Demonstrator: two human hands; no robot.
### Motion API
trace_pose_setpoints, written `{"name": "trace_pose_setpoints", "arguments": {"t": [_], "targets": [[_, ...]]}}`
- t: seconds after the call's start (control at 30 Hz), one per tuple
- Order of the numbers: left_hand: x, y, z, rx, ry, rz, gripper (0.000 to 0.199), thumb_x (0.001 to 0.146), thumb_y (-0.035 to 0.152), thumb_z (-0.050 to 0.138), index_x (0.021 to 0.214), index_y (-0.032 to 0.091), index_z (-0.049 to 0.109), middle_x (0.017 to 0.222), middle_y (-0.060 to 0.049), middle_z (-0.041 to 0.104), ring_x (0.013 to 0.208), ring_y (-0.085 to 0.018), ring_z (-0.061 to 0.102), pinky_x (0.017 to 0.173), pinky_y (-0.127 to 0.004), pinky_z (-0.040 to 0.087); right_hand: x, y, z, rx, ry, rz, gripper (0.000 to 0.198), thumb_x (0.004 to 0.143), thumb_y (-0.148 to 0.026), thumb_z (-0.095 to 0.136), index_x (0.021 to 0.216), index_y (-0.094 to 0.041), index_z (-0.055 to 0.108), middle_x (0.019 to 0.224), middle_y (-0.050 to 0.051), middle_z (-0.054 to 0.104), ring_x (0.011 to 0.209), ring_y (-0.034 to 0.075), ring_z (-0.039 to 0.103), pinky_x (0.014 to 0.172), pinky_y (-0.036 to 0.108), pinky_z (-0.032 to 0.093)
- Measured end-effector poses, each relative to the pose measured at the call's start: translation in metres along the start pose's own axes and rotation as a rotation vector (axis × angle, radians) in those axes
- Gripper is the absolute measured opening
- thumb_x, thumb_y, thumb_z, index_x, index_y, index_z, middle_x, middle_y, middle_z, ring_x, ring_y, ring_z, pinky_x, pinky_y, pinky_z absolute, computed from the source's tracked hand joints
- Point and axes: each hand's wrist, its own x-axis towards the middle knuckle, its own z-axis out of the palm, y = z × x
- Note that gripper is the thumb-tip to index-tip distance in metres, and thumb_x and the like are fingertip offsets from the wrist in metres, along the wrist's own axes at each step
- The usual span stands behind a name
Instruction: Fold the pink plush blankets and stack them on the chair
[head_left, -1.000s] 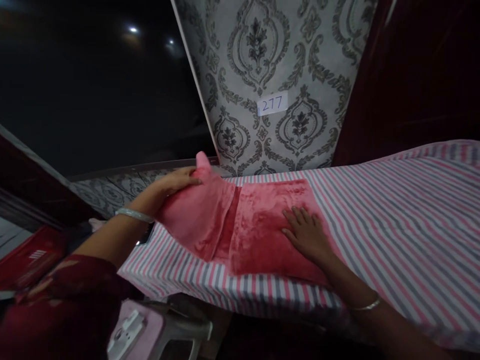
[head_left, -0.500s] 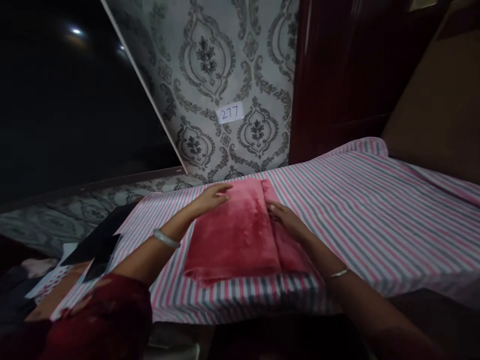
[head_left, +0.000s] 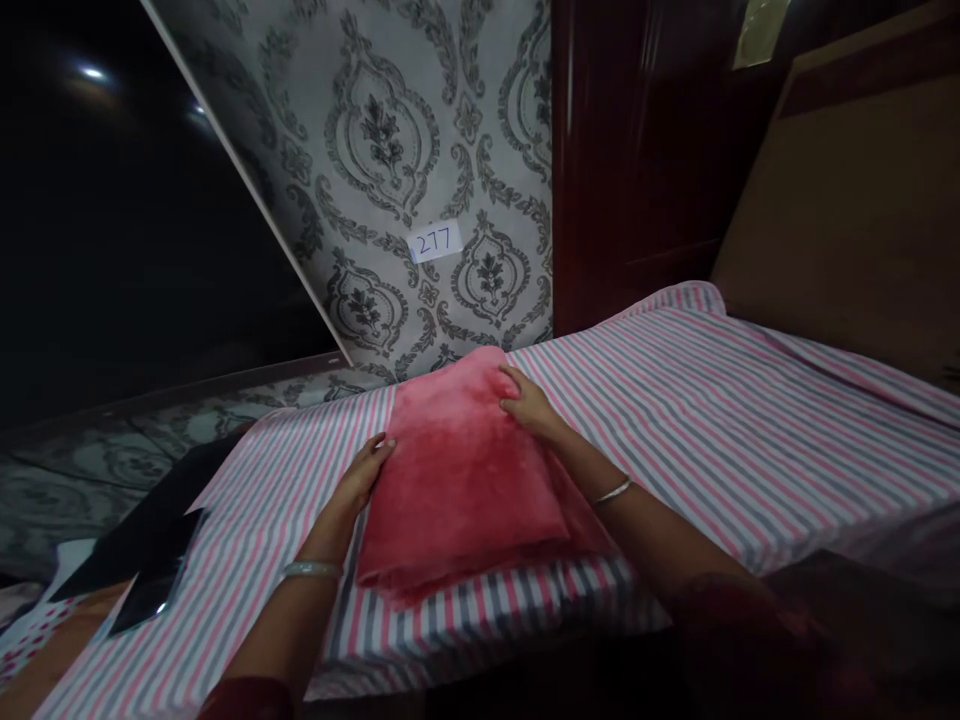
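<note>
A folded red-pink plush cloth [head_left: 465, 480] lies in front of me on a striped sheet [head_left: 637, 420]. Its surface has lighter and darker patches, and a lower layer sticks out along its right side. My left hand [head_left: 365, 472], with a bangle on the wrist, rests against the cloth's left edge, fingers loosely apart and not wrapped around it. At the upper right edge, my right hand [head_left: 531, 405] pinches the top layer between thumb and fingers. Part of that grip is hidden by the fabric.
Dark glossy screen [head_left: 150, 230] fills the left side. Behind stands a patterned wall with a paper label [head_left: 436, 241] reading 277. A dark red door [head_left: 637, 150] and brown panel [head_left: 862, 200] are at right. Near the left edge lies a black phone-like slab [head_left: 161, 575].
My left hand has moved from the cloth's top down to its left edge. My right hand has shifted up and left, and the upper layer now lies smoother. The view has turned slightly right.
</note>
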Motion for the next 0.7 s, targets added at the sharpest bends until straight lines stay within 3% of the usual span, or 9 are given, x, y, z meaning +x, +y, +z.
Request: {"name": "trace_pose_setpoints", "arguments": {"t": [0.1, 0.23, 0.5, 0.57, 0.7], "targets": [[-0.007, 0.000, 0.003, 0.013, 0.010, 0.004, 0.073, 0.075, 0.036, 0.089, 0.138, 0.018, 0.057, 0.123, -0.015, 0.072, 0.101, -0.025, 0.074, 0.085, -0.034, 0.060, -0.007, 0.020, -0.007, -0.077, 0.014, 0.104, 0.081, 0.067, -0.007, 0.062, 0.147, -0.020, 0.056, 0.147, 0.011, 0.061, 0.124, 0.029, 0.065, 0.110, 0.043, 0.050], [-0.021, -0.003, 0.001, -0.013, -0.004, 0.025, 0.062, 0.078, 0.036, 0.087, 0.131, 0.015, 0.062, 0.128, -0.017, 0.070, 0.102, -0.025, 0.074, 0.091, -0.035, 0.059, -0.016, 0.041, -0.005, -0.092, 0.046, 0.043, 0.077, 0.070, -0.010, 0.062, 0.146, -0.024, 0.056, 0.148, 0.008, 0.060, 0.138, 0.028, 0.055, 0.120, 0.045, 0.039], [-0.081, -0.020, -0.011, -0.206, -0.204, -0.041, 0.063, 0.073, 0.038, 0.088, 0.131, 0.021, 0.067, 0.125, -0.013, 0.075, 0.118, -0.030, 0.071, 0.106, -0.039, 0.055, -0.011, 0.048, -0.015, -0.164, 0.097, 0.028, 0.072, 0.079, -0.031, 0.066, 0.148, -0.018, 0.053, 0.144, 0.013, 0.062, 0.132, 0.030, 0.058, 0.115, 0.046, 0.043], [-0.099, -0.033, -0.018, -0.265, -0.156, -0.052, 0.064, 0.075, 0.035, 0.086, 0.135, 0.023, 0.066, 0.125, -0.010, 0.075, 0.120, -0.028, 0.070, 0.108, -0.037, 0.054, -0.008, 0.049, -0.023, -0.188, 0.116, 0.069, 0.073, 0.080, -0.036, 0.068, 0.149, -0.017, 0.052, 0.147, 0.015, 0.059, 0.135, 0.032, 0.055, 0.116, 0.047, 0.041], [-0.128, -0.069, -0.031, -0.522, -0.053, -0.120, 0.060, 0.080, 0.027, 0.079, 0.138, 0.028, 0.064, 0.117, -0.005, 0.079, 0.115, -0.027, 0.072, 0.105, -0.038, 0.057, 0.005, 0.051, -0.037, -0.104, 0.062, 0.286, 0.078, 0.087, -0.047, 0.064, 0.155, -0.013, 0.044, 0.145, 0.019, 0.061, 0.131, 0.033, 0.059, 0.113, 0.047, 0.043]]}}
